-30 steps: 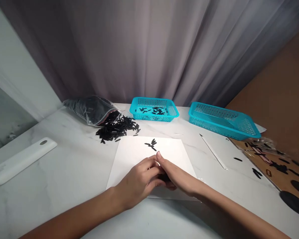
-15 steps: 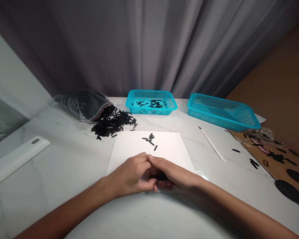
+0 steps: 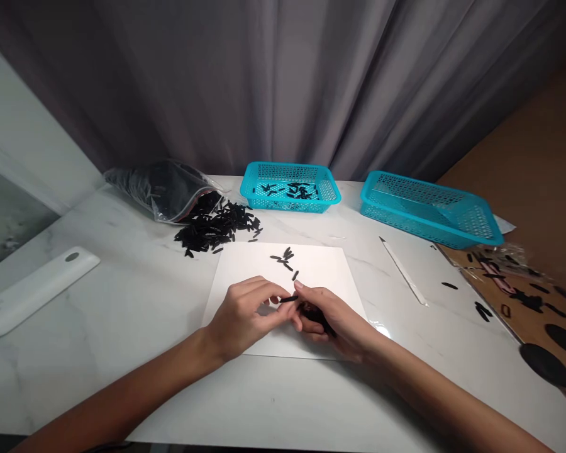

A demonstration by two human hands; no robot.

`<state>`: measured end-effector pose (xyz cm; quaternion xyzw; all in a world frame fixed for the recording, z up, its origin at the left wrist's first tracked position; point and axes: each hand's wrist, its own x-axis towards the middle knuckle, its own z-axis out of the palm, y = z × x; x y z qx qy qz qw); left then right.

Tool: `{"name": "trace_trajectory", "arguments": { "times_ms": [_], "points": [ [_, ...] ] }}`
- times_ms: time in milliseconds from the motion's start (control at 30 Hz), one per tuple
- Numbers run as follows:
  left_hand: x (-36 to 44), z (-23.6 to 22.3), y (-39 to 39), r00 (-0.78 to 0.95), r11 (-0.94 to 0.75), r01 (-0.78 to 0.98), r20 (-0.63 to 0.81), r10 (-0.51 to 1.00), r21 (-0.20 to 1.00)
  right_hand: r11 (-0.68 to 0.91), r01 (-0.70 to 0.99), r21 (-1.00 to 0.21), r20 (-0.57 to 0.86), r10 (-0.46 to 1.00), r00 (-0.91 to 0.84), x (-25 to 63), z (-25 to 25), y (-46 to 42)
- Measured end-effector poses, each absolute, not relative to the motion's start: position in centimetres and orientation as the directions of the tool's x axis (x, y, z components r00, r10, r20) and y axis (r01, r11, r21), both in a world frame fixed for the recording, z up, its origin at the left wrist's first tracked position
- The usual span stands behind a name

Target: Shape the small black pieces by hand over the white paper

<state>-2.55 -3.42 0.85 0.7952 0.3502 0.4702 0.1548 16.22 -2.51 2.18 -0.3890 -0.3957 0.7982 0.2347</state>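
My left hand (image 3: 245, 314) and my right hand (image 3: 332, 318) meet over a white sheet (image 3: 321, 267) on the marble table. Between the fingertips of both hands is a small black strip (image 3: 288, 299), held in a pinch. My right hand also curls around a few more black strips (image 3: 317, 314) in its palm. Several loose black strips (image 3: 285, 259) lie on the sheet just beyond my fingers.
A heap of black strips (image 3: 217, 229) spills from a clear bag (image 3: 163, 189) at the back left. Two turquoise baskets stand behind, one (image 3: 290, 187) with strips, one (image 3: 429, 207) at the right. A white flat case (image 3: 33, 289) lies left; a thin white stick (image 3: 403, 270) and brown board (image 3: 523, 302) right.
My hands have parted slightly and lifted a single black strip into view between the fingertips. The camera view tilted a little.
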Motion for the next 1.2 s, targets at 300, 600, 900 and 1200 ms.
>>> {"name": "trace_trajectory", "arguments": {
  "times_ms": [300, 600, 900, 1200],
  "points": [
    [-2.7, 1.1, -3.6, 0.305, -0.745, 0.404, 0.69, 0.656, 0.531, -0.597, -0.113, -0.794, -0.462, 0.713, -0.528, 17.5, 1.4, -1.8],
    [-2.4, 1.6, -3.7, 0.218, -0.636, 0.394, 0.605, 0.766, 0.663, -0.709, -0.19, -0.679, -0.457, 0.611, -0.646, 17.2, 1.9, -2.0],
    [-2.4, 1.6, -4.1, 0.263, -0.593, 0.358, 0.531, 0.806, 0.722, -0.558, -0.074, -0.826, -0.433, 0.715, -0.549, 17.2, 1.8, -2.2],
    [-2.3, 1.9, -4.4, 0.226, -0.594, 0.406, 0.553, 0.802, 0.695, -0.628, -0.217, -0.747, -0.459, 0.724, -0.515, 17.2, 1.8, -2.4]
  ]
}}
